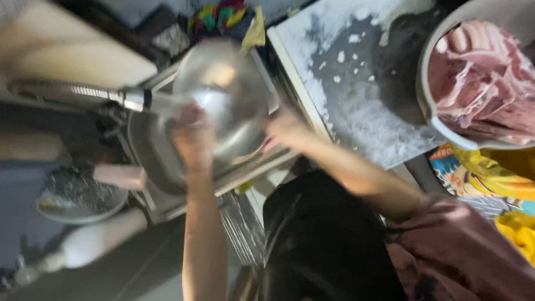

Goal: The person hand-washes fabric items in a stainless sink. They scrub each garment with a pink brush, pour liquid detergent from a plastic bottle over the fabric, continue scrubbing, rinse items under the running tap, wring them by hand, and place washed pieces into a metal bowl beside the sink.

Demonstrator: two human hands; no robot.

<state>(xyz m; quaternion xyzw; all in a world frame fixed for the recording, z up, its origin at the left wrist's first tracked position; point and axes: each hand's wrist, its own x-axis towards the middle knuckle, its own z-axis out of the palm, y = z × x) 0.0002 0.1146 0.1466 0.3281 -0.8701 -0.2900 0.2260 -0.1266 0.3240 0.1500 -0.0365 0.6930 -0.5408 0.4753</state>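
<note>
- Overhead, both hands meet at a metal bowl (223,100) held over a steel sink (156,161); the whole view is motion-blurred.
- Left hand (192,134) sits against the bowl's near-left edge, fingers curled on the rim, gripping it as far as the blur shows.
- Right hand (287,131) is at the bowl's right edge, touching it; whether its fingers are closed on the rim I cannot tell.
- Bowl is tilted, its shiny inside facing the camera, and it lies just beside the end of a faucet (78,92) that reaches in from the left.
- Right of the sink lies a pale, mottled counter (356,83).
- On the counter's far right stands a white basin (432,120) holding raw pink meat (485,78).
- Below the basin are yellow packets (501,167).
- Left of the sink, lower down, sits a round dish (78,195) with something grey in it, and a white bottle (97,239) lies near it.
- Dark cloth (323,239) fills the bottom centre.
</note>
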